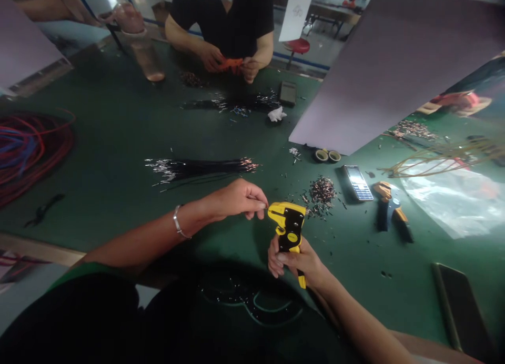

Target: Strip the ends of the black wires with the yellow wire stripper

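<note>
My right hand point(294, 261) is wrapped round the handles of a yellow and black wire stripper point(292, 224), whose nose points left. Thumb and forefinger of my left hand point(244, 200) pinch a thin wire, mostly hidden, right at the mouth of that stripper. Just beyond my left hand lies a bundle of black wires point(197, 168) with bright silvery ends on the left and coppery ends on the right. A heap of small dark and coppery offcuts point(322, 190) sits to the right of the stripper head.
On the green table point(110, 127) are a keypad phone point(357, 183), a second wire stripper point(390, 209), a dark smartphone point(461, 306), tape rolls point(327, 155) and a plastic bag point(453, 195). Red and blue wire coils point(31, 148) lie left. Opposite, a person's hands point(229, 63) hold an orange tool.
</note>
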A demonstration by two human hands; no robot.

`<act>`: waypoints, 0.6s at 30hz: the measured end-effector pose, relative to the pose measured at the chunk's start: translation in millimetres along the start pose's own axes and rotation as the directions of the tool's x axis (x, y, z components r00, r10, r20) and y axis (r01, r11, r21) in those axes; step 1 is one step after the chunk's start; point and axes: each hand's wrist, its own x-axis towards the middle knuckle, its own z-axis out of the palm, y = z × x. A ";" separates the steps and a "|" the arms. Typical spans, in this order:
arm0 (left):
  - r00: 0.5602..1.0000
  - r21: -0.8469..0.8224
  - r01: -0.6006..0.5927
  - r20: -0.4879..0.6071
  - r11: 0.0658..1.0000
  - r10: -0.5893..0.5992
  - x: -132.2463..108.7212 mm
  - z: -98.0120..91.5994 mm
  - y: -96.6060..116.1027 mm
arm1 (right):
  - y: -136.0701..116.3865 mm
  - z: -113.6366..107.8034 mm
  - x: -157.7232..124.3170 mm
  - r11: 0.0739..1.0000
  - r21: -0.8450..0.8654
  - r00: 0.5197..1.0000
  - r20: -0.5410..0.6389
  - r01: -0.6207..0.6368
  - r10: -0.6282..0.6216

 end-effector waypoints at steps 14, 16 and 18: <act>0.998 -0.074 0.057 -0.009 0.996 -0.058 1.8 4.1 -3.0 | 4.0 4.1 -1.3 0.999 -0.041 0.998 -0.054 -0.031 0.029; 0.998 -0.076 0.068 -0.011 0.995 -0.069 2.4 3.7 -3.6 | 5.3 4.4 -1.1 0.999 -0.043 0.998 -0.059 -0.026 0.023; 0.997 -0.077 0.072 -0.003 0.994 -0.072 3.3 3.2 -4.5 | 7.0 4.4 -0.7 0.999 -0.047 0.997 -0.073 -0.024 0.020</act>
